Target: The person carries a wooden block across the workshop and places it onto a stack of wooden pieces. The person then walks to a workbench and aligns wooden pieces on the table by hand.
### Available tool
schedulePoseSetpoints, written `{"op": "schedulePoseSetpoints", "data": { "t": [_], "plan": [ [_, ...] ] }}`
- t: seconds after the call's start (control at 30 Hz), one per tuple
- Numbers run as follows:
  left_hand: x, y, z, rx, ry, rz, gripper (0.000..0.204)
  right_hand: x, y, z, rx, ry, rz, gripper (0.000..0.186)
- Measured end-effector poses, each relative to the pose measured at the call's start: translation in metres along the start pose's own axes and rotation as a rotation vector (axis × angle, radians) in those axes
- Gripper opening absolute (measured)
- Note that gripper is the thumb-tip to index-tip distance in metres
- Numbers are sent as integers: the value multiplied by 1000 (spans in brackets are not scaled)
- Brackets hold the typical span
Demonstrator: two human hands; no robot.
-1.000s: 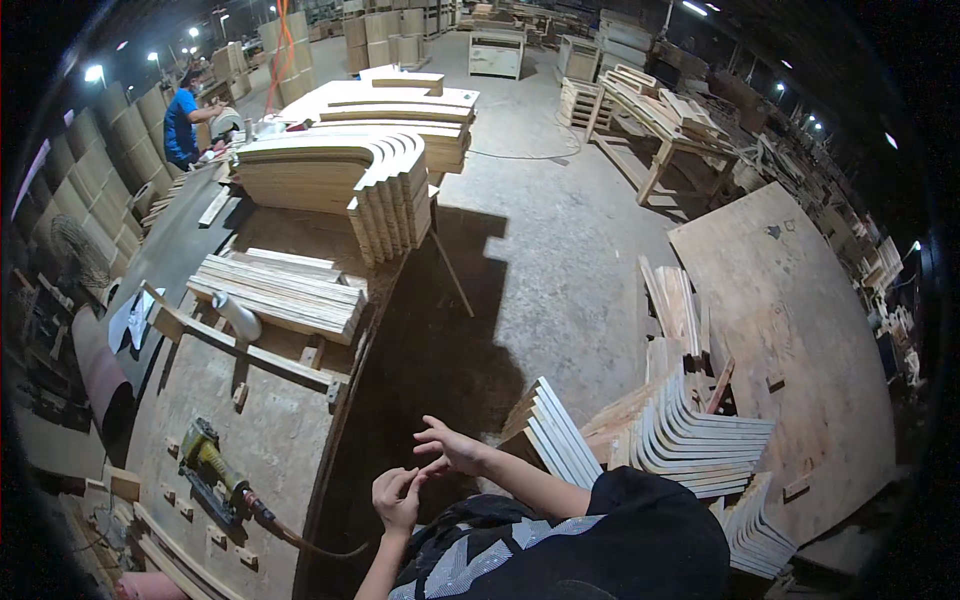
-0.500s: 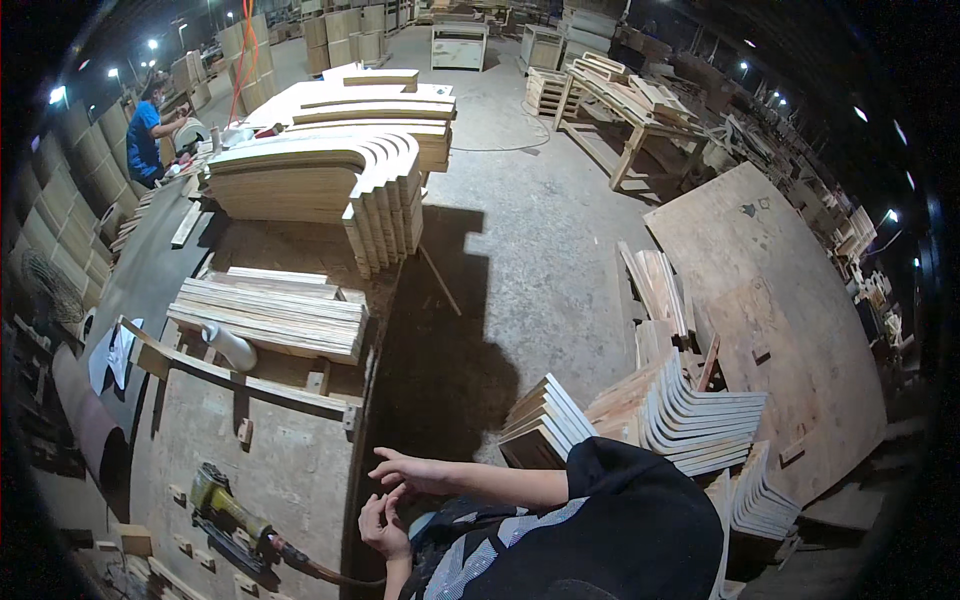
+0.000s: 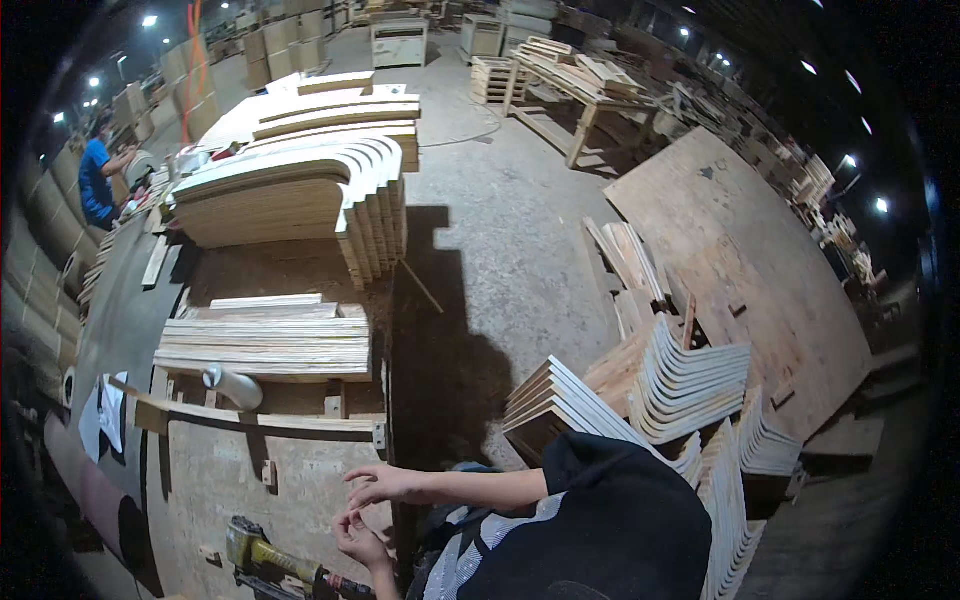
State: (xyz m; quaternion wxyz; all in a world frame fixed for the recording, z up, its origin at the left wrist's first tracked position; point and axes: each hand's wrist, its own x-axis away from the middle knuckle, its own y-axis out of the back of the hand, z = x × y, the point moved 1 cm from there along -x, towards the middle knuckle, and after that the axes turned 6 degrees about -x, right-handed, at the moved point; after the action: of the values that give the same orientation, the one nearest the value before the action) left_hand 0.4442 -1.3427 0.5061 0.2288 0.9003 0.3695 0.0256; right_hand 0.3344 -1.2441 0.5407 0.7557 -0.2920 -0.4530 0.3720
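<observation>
My two hands meet over the right edge of the workbench [image 3: 310,470], with their fingertips touching or nearly so. The right hand [image 3: 383,486] reaches in from the black sleeve with its fingers stretched out and apart. Just below it, my left hand [image 3: 362,545] has its fingers bent and drawn together toward the right thumb. Anything small between them is too fine to make out. Below and left of the hands, a yellow-green air nail gun [image 3: 265,555] lies on the bench, its hose end running toward my left wrist.
A stack of wooden strips [image 3: 265,345] and a white bottle [image 3: 235,388] stand behind a wooden rail [image 3: 260,417]. Curved plywood parts [image 3: 270,200] are piled farther back. Bent panels [image 3: 690,385] and a large board [image 3: 740,270] are at my right. A person in blue [image 3: 97,180] works far left.
The view has turned, so the far scene sits farther left and the nail gun lower. My hands stay together and now appear over the bench edge; the right fingers are slightly lower.
</observation>
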Motion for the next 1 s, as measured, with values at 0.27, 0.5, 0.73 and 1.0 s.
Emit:
{"op": "schedulePoseSetpoints", "data": {
  "t": [0.27, 0.5, 0.73, 1.0],
  "plan": [
    [-41, -30, -15, 124, 53, 45, 14, 7, 18, 49, 516, 334, -258, 76],
    [-55, -57, -30, 152, 121, 178, 18, 3, 39, 77, 560, 464, -211, 75],
    [-63, -71, -15, 186, 143, 224, 19, -1, 42, 77, 532, 446, -231, 74],
    [-71, -88, -23, 240, 231, 307, 20, 7, 55, 90, 492, 424, -313, 70]
  ]
}}
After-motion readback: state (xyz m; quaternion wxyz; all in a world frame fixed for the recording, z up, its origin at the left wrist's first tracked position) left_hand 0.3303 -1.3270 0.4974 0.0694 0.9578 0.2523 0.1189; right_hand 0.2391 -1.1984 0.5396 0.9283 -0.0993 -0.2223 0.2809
